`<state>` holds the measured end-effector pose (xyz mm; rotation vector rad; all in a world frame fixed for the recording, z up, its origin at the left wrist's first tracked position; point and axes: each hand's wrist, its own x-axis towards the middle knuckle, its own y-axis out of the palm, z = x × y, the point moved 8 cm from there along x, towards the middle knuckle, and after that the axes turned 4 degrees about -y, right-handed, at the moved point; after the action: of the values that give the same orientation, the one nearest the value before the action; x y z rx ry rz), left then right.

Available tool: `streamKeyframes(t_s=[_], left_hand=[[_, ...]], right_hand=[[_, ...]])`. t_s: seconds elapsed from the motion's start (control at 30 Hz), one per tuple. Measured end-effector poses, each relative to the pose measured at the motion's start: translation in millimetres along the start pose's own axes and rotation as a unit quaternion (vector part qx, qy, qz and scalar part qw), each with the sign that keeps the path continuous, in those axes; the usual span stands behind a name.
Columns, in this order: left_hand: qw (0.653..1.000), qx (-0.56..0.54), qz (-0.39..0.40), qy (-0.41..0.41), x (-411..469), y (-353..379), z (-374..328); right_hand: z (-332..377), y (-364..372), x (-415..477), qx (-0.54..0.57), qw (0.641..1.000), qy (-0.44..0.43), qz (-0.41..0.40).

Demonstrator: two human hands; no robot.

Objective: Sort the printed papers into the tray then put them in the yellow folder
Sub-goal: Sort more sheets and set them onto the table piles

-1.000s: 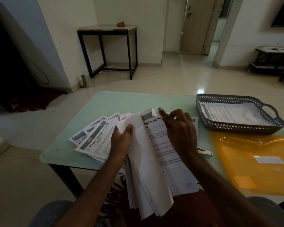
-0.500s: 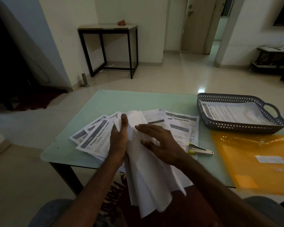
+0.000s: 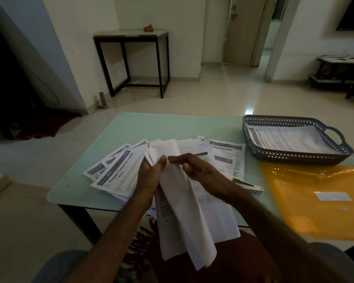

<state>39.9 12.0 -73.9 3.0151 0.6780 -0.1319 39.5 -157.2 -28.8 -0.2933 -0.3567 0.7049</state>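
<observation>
1. Counter (image 3: 172, 125): pale green glass top that carries the task's things.
2. Left hand (image 3: 149, 176): fingers curled round the upper end of a sheaf of papers (image 3: 184, 211), thumb pressed on its top sheet. The sheaf hangs over the near edge of the counter toward the person's lap.
3. Right hand (image 3: 200, 172): fingers nearly straight and spread, laid flat on the sheaf just beside the left thumb; it grips nothing.
4. Loose printed sheets (image 3: 119, 172): fanned on the counter left of the hands, one headed "Prepare Tomorrow's Outfit". More sheets (image 3: 227, 152) lie to the right, one headed "Replace Bath".
5. Tray (image 3: 294, 158): dark, perforated wall, handle at its right end, at the far right of the counter; one printed page (image 3: 290, 139) lies flat inside.
6. Yellow folder (image 3: 315, 197): flat on the counter just in front of the tray, white label facing up.
7. Small pale tool (image 3: 249, 186): on the counter between the right wrist and the folder; its kind cannot be told.
</observation>
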Motion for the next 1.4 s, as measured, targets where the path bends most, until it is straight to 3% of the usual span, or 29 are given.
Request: streamKeyframes(t_s=[0.1,0.2,0.3,0.4,0.67,0.8,0.97,1.03,1.1,1.2,1.3,1.4], left_hand=[[1.0,0.014,-0.015,-0.012,1.8,-5.8,4.7],[1.0,0.02,-0.017,-0.014,1.3,-5.1,5.8],[1.0,0.022,-0.016,-0.012,0.5,-2.9,4.3],[1.0,0.021,-0.012,-0.01,-0.9,-2.5,3.2],[1.0,0.004,-0.013,-0.017,0.2,-3.7,3.1],[1.0,-0.003,-0.02,-0.012,0.5,-4.8,0.2],[1.0,0.003,-0.023,-0.017,-4.1,-3.7,-4.7],[0.999,0.001,-0.025,-0.029,-4.6,-3.8,-3.1],[0.999,0.001,-0.028,-0.029,-6.5,-4.3,-4.8],[0.999,-0.012,-0.003,-0.037,-6.7,-0.2,-5.0],[0.999,-0.011,0.024,-0.041,-5.3,6.5,-6.3],[1.0,0.012,0.006,-0.012,-7.7,4.6,-10.6]], right_hand=[[-6.7,-45.7,1.6,-0.049,0.987,0.026,-0.152],[-34.9,-98.2,-11.5,-0.144,0.932,0.116,-0.31],[-70.6,-98.4,-19.4,-0.044,0.932,0.222,-0.282],[-68.7,-90.0,-18.0,-0.04,0.937,0.204,-0.28],[-31.1,-90.0,-16.5,-0.224,0.905,0.135,-0.336],[-7.7,-82.9,-10.7,-0.403,0.852,-0.009,-0.335],[3.2,-70.9,-8.1,-0.488,0.809,-0.053,-0.325],[8.5,-60.7,-4.2,-0.47,0.826,-0.105,-0.293],[10.4,-46.3,1.0,-0.409,0.874,-0.147,-0.219],[6.0,-12.1,3.6,-0.325,0.937,-0.096,-0.083],[1.9,14.1,2.6,-0.325,0.944,-0.06,0.0],[10.8,14.4,3.1,-0.28,0.956,-0.089,-0.001]])
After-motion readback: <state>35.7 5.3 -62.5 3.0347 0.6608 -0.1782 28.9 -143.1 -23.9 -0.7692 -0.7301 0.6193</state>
